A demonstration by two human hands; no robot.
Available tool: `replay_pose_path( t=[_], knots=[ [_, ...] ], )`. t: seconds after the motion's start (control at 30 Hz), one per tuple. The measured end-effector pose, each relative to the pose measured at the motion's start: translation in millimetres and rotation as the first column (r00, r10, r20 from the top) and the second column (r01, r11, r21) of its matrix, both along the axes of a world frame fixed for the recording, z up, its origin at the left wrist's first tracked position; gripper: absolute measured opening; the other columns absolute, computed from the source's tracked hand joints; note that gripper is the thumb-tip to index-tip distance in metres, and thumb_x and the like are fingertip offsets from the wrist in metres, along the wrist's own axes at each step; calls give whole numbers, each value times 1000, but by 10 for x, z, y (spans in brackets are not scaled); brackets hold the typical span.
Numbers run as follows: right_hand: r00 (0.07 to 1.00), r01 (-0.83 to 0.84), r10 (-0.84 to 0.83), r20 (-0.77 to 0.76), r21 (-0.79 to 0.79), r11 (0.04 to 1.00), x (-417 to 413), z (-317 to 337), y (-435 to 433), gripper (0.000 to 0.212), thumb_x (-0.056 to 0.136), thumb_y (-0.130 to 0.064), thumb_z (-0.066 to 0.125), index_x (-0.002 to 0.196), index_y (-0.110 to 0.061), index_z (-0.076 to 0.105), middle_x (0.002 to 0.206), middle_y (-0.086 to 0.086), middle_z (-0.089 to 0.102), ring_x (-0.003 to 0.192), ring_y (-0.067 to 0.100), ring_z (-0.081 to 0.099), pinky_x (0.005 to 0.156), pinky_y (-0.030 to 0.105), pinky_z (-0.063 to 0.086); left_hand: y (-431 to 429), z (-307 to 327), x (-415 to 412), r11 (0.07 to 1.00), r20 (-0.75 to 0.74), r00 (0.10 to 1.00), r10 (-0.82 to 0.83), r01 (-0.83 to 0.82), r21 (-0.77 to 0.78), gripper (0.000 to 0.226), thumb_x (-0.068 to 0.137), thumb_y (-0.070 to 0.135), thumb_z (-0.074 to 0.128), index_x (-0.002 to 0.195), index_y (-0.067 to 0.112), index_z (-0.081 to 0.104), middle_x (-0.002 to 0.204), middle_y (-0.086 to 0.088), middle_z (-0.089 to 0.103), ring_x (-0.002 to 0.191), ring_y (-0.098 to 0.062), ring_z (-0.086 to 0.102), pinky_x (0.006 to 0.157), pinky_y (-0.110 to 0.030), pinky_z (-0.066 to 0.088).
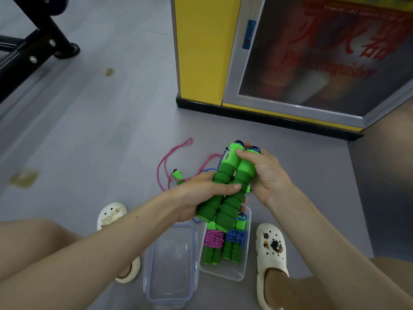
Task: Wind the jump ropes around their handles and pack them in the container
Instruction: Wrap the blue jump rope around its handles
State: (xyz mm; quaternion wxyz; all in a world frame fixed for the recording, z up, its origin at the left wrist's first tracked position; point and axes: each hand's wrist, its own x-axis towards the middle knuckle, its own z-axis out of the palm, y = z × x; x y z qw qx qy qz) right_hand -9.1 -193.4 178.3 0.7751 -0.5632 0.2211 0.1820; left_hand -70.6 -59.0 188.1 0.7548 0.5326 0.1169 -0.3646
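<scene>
Two green foam jump rope handles [230,186] lie side by side in my grasp above the floor. My left hand [201,193] wraps their middle from the left. My right hand [266,173] grips their upper ends from the right. Their blue rope [210,170] trails loose behind them. A clear container [243,265] below holds two wound ropes: a pink-wound pair [213,239] and a blue-wound pair [234,238]. A loose pink rope [165,162] with a green handle [178,174] lies on the floor behind my hands.
The container's clear lid [171,265] lies on the grey floor to its left. My white clogs [271,262] flank both. A yellow-framed fire extinguisher cabinet [201,63] stands ahead on the right. Black equipment legs [40,48] are at upper left.
</scene>
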Motion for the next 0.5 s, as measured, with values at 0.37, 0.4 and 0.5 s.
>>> replay_pose_path(
  t=[0.37, 0.4, 0.5],
  knots=[
    [999, 36, -32, -20, 206, 978, 60, 39, -34, 56, 95, -54, 35, 107, -9, 66, 103, 14, 67, 100, 28, 62, 101, 44, 43, 127, 132, 29, 982, -20, 999, -40, 35, -184, 23, 87, 20, 60, 105, 7, 62, 88, -12, 72, 68, -21, 69, 57, -30, 56],
    [999, 26, -18, -43, 182, 983, 54, 35, -24, 64, 94, -59, 33, 115, -6, 64, 109, 16, 68, 106, 29, 62, 103, 45, 42, 134, 141, 26, 982, -31, 999, -29, 23, -188, 24, 86, 22, 61, 105, 7, 62, 87, -13, 72, 67, -20, 69, 55, -29, 56],
    [998, 5, -4, -62, 17, 1000, 47, 16, -18, 77, 91, -66, 30, 121, -1, 58, 111, 19, 67, 106, 30, 64, 99, 47, 46, 145, 163, -2, 989, -29, 999, -26, 21, -149, 28, 80, 24, 56, 101, 7, 62, 82, -12, 72, 61, -19, 68, 50, -26, 53]
  ],
)
